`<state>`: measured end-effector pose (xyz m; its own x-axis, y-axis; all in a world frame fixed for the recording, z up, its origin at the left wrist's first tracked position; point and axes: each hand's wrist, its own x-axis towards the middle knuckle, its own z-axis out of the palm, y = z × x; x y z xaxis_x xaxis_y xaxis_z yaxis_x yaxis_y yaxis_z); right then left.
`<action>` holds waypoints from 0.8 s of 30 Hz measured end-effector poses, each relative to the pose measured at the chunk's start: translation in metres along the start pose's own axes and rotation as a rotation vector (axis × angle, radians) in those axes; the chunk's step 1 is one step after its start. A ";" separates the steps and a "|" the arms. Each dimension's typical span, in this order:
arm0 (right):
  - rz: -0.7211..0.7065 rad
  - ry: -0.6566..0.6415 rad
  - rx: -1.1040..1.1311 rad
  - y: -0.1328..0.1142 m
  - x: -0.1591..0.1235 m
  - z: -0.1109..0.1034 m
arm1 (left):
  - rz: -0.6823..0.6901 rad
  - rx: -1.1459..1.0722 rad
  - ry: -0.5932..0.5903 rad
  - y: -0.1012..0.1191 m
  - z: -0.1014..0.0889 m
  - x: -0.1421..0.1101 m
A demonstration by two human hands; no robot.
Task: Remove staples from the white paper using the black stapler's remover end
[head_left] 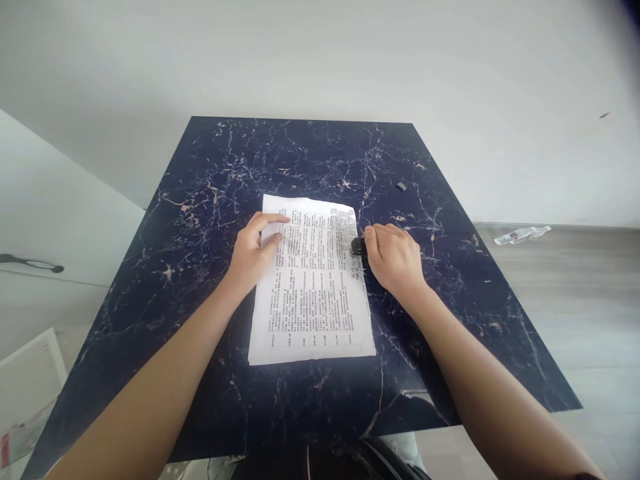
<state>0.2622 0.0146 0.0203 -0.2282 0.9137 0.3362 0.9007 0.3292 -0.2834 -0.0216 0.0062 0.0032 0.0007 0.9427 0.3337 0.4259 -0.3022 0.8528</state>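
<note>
A sheaf of white paper (313, 300) covered with printed text lies on the dark marbled table. My left hand (254, 248) rests at its left edge, thumb and forefinger apart and laid on top of the page; the other fingers are mostly hidden. At the opposite edge, my right hand (394, 259) is closed in a fist around a black stapler (358, 247). Only the stapler's head shows, reaching over the paper's right margin, where several small staple-like marks run along the edge. The rest of the stapler is covered by the hand.
Farther back on the tabletop (300, 160) lies a small dark strip (401, 186), too small to name. A white wall borders the table's far side. On the floor to the right is a clear plastic wrapper (523, 235). A white cabinet (50, 200) with a dark handle stands left.
</note>
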 end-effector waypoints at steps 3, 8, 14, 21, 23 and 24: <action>-0.024 0.001 -0.036 0.000 0.000 0.001 | -0.005 -0.005 -0.002 0.001 0.000 0.000; -0.056 0.018 -0.133 -0.003 -0.002 0.002 | 0.001 -0.001 -0.003 0.002 0.000 0.001; -0.116 -0.004 -0.338 -0.014 -0.006 0.004 | 0.015 -0.015 0.004 0.002 0.000 0.001; -0.135 -0.002 -0.290 -0.009 -0.001 0.005 | 0.026 -0.005 0.005 -0.001 0.000 0.001; -0.097 0.010 -0.201 0.000 0.002 0.001 | 0.034 0.019 0.011 -0.003 0.000 0.002; -0.074 0.025 -0.174 0.005 0.004 -0.001 | 0.038 0.032 0.018 -0.004 0.000 0.002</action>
<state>0.2660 0.0201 0.0208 -0.2884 0.8817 0.3733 0.9329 0.3466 -0.0980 -0.0233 0.0087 0.0005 0.0017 0.9278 0.3731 0.4542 -0.3331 0.8263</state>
